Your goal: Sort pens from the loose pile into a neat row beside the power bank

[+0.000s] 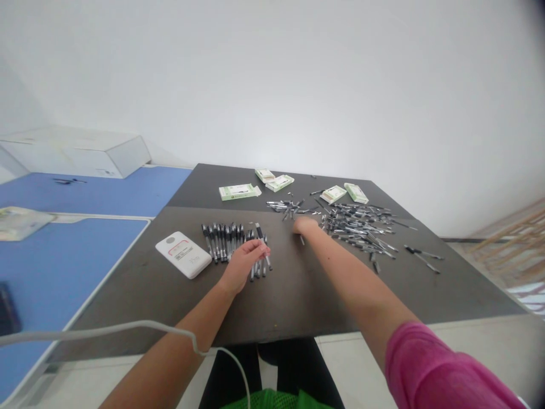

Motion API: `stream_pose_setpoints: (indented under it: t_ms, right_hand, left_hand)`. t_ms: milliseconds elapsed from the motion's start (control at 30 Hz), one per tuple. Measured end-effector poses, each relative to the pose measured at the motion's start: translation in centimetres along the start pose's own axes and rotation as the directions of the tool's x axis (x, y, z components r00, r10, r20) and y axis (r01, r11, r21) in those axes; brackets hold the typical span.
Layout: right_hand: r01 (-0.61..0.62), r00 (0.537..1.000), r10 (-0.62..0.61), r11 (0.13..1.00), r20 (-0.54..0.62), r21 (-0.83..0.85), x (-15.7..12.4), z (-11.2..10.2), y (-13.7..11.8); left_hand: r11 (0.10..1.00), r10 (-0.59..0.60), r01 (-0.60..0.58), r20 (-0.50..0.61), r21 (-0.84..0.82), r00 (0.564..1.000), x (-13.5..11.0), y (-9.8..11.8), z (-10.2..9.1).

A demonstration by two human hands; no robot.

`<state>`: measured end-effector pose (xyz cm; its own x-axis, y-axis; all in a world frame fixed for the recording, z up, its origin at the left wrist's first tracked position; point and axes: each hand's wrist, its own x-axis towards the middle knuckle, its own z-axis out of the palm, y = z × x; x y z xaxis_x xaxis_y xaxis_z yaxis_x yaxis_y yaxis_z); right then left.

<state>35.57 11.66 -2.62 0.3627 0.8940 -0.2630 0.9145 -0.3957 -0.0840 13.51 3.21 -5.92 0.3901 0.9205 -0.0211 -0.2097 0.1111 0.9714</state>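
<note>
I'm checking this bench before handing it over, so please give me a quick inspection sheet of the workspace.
Surface: dark grey table, made of two panels.
Job's things: a row of black pens lies near the front; a loose heap of pens and pen parts lies to the right; green-and-white cartons sit along the far side.
Clutter: white flat packet beside the row.
Hands: left hand is over the row, at a pen; right hand is at the heap's near edge.
Cables: white cable crosses the left forearm.
Surroundings: blue tables to the left, a white box beyond them, a wooden rack to the right.
</note>
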Motion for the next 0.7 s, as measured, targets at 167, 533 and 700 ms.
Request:
stream_pose_setpoints:
  t_ms: [167,533,700]
  right_hand:
    - [0.166,0.982,-0.128,0.938,-0.140,0.305,-4.0,-1.9,-0.3]
    - [0.558,0.825,-0.159,0.078,-0.543,0.826,-11.7,-2.3,-1.3]
    - [0.544,0.833,-0.189,0.110,-0.520,0.832,-11.8,-1.7,-1.3]
  left_hand:
    - [0.998,0.009,-0.011,0.036,0.064,0.999,-0.3,0.0,0.3]
    - [0.955,0.044,-0.095,0.183,0.282,0.982,-0.8,0.0,0.4]
    - [0.950,0.035,-0.092,0.191,0.299,0.981,-0.8,0.0,0.4]
